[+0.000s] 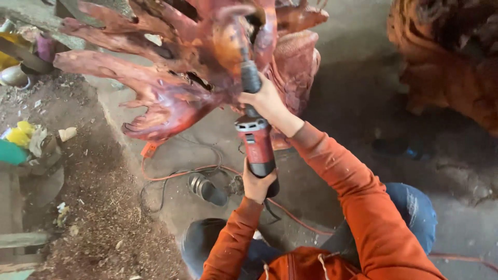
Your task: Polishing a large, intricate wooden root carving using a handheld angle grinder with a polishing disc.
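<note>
A: Red wood, shiny and wet-looking. That is the big root carving [171, 78], right above both hands.

B: What do the hands hold?

A: A red and black power tool [256, 140]. The left hand [258, 185] is wrapped tight around the bottom end of it, fingers closed. The right hand [266, 101] is higher up, closed around the black neck of the tool, close to the wood.

B: Where does the tool point?

A: Up, away from the person. Its top end goes in between the arms of the carving, above the right hand. I cannot see the tip; the wood hides it.

B: Is the right hand touching the wood?

A: It is just beside it. I cannot tell if it touches.

B: What is under the hands?

A: A gray concrete floor [342, 78]. An orange cord [207, 169] loops on it, left of the left hand. A dark round thing [206, 189] lies on the floor near that hand too, just to its left.

B: And further left?

A: Brown sawdust [98, 207] spread on the ground, well apart from the hands.

B: What is the person wearing?

A: Orange sleeves [358, 192] and blue jeans [415, 207], below the hands.

B: Anything on the right?

A: Another rough brown wood piece [451, 57], far to the right of the right hand.
</note>
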